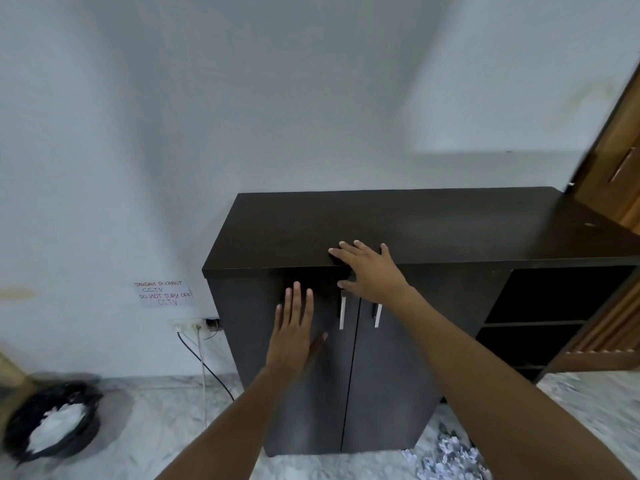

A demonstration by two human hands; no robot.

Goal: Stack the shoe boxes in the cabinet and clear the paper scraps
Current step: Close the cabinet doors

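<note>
A dark brown cabinet (433, 230) stands against the white wall, its two front doors closed, each with a silver handle (342, 311). My left hand (294, 327) lies flat against the left door, fingers spread. Fingers apart, my right hand (370, 271) rests on the cabinet's top front edge above the handles, holding nothing. A pile of white paper scraps (446, 459) lies on the floor at the cabinet's lower right. No shoe boxes are in view.
A black bin bag (52, 424) with white paper inside sits on the marble floor at the left. A wall socket with cables (197, 327) and a handwritten notice (162, 294) are left of the cabinet. Open dark shelves (540, 317) and a wooden door (620, 161) are at the right.
</note>
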